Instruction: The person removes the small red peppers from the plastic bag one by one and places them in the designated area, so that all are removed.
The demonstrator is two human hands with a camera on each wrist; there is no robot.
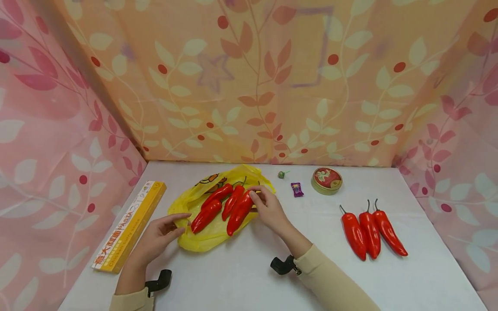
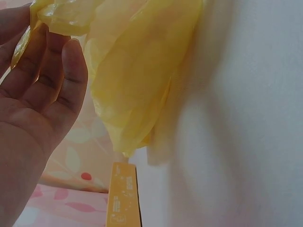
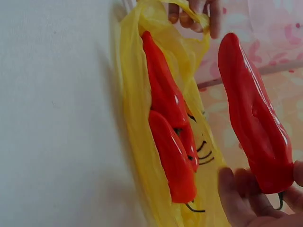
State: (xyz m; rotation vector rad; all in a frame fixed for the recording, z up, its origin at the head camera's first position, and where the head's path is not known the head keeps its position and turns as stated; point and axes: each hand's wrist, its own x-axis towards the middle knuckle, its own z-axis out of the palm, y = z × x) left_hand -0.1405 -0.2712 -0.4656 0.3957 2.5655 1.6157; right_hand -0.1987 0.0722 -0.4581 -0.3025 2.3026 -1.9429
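Observation:
A yellow plastic bag [image 1: 202, 244] lies spread on the table, with three red chili peppers [image 1: 207, 216] in it. My left hand [image 1: 155, 235] pinches the bag's left edge; the left wrist view shows the thin film [image 2: 66, 19] caught at the fingers. My right hand [image 1: 270, 209] grips another red chili pepper [image 3: 255, 123] by its stem end, its tip pointing away from the fingers. Over the bag's right part, this held pepper [image 1: 240, 214] is raised beside the others, as the right wrist view shows.
Three more chili peppers [image 1: 372, 235] lie side by side at the right. A yellow pasta box [image 1: 130, 226] is at the left. Behind the right hand are a round red-lidded tin [image 1: 327, 180], a purple-wrapped candy [image 1: 297, 189] and a small green lollipop [image 1: 282, 174]. Patterned cloth encloses the table.

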